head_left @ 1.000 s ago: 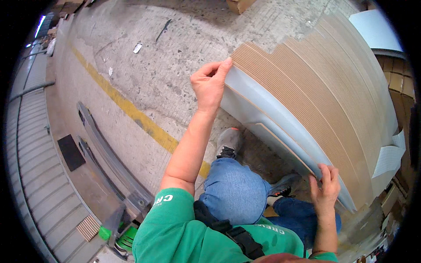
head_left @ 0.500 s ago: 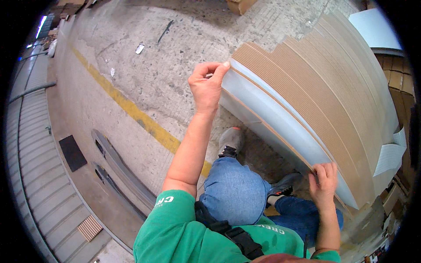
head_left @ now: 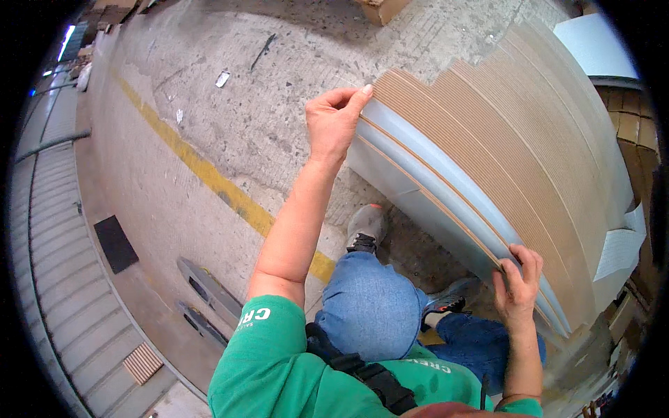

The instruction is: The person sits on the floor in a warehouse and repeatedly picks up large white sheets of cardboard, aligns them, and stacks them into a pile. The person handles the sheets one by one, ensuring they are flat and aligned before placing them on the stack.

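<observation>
A thick stack of corrugated cardboard sheets (head_left: 502, 139) with pale, bluish-white faces stands on edge to my right. My left hand (head_left: 334, 124) is pinched, thumb against forefinger, at the far top corner of a sheet near the front of the stack. Fingers curled, my right hand (head_left: 517, 287) grips the top edges at the near end of the front sheets. How many sheets sit between its fingers is hidden. A narrow gap shows the pale face between the front sheets and those behind.
Left of me, a pair of grey forks (head_left: 212, 292) lies low over the floor near a yellow floor line (head_left: 230, 191). A dark mat (head_left: 116, 244) lies by the ribbed grey wall (head_left: 56, 279). Cardboard boxes (head_left: 631, 132) are piled at the right. Loose paper (head_left: 620, 251) rests against the stack.
My left hand has shifted slightly up and right along the sheet corners. My right hand has reached further over the edges. Another sheet edge has separated forward. The grey forks have moved right and nearer.
</observation>
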Action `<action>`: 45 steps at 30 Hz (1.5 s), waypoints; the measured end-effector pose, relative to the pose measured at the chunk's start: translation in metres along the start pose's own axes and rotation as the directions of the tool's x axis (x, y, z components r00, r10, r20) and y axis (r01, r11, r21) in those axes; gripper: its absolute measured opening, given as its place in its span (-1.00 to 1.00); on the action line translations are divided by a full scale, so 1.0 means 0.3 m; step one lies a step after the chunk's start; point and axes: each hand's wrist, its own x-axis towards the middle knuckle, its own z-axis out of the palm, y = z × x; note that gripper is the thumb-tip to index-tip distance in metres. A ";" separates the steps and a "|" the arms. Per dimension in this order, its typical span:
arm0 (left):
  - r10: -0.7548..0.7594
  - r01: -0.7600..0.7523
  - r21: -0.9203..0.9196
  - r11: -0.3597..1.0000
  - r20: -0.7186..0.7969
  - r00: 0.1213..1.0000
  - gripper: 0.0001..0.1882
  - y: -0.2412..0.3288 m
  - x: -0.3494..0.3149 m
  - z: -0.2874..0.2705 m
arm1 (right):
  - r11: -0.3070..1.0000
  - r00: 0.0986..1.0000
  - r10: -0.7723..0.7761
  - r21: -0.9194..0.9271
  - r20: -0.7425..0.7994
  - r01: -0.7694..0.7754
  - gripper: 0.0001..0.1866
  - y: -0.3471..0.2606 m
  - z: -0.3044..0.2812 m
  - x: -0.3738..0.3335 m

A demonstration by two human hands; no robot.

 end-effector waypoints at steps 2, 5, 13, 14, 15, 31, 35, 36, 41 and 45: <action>0.014 -0.014 -0.020 1.000 0.001 1.000 -0.84 -0.001 -0.003 0.002 | 1.000 1.000 -0.003 0.009 -0.007 0.003 -0.70 0.001 0.002 0.002; 0.064 -0.063 0.042 0.997 -0.024 0.998 -0.85 -0.009 -0.009 0.001 | 1.000 1.000 -0.003 0.023 -0.003 0.003 -0.71 0.002 0.001 0.001; 0.077 -0.077 -0.023 0.997 0.001 0.997 -0.86 -0.034 -0.017 -0.041 | 0.999 0.999 -0.035 -0.023 0.023 0.036 -0.70 -0.011 -0.010 -0.003; 0.089 -0.087 -0.077 0.993 0.012 0.996 -0.85 -0.034 -0.016 -0.043 | 0.999 0.999 -0.039 -0.027 0.018 0.040 -0.70 -0.013 -0.012 0.000; 0.055 -0.052 -0.100 0.994 0.023 0.998 -0.84 -0.030 -0.007 -0.041 | 0.999 0.999 -0.043 -0.031 0.012 0.043 -0.70 -0.015 -0.013 0.002; 0.068 -0.071 -0.041 0.997 -0.055 0.996 -0.87 -0.021 -0.002 0.022 | 0.998 0.999 -0.021 0.053 0.037 0.019 -0.69 0.001 -0.006 -0.007; 0.057 -0.057 0.000 0.998 -0.090 0.994 -0.88 -0.022 -0.009 0.012 | 0.998 0.998 -0.035 0.048 0.043 0.032 -0.71 -0.002 -0.007 -0.006; 0.085 -0.082 0.033 0.996 -0.094 0.992 -0.88 -0.032 -0.004 0.005 | 0.998 0.998 -0.042 0.038 0.046 0.040 -0.71 -0.002 -0.003 -0.011; 0.001 -0.001 -0.018 1.000 -0.006 1.000 -0.86 -0.031 0.014 -0.023 | 0.997 0.998 -0.059 0.043 0.033 0.057 -0.71 -0.013 -0.002 -0.016; -0.039 0.037 -0.092 0.995 -0.027 0.999 -0.85 -0.006 0.024 0.024 | 0.997 0.998 -0.056 0.049 0.026 0.055 -0.71 -0.013 0.002 -0.014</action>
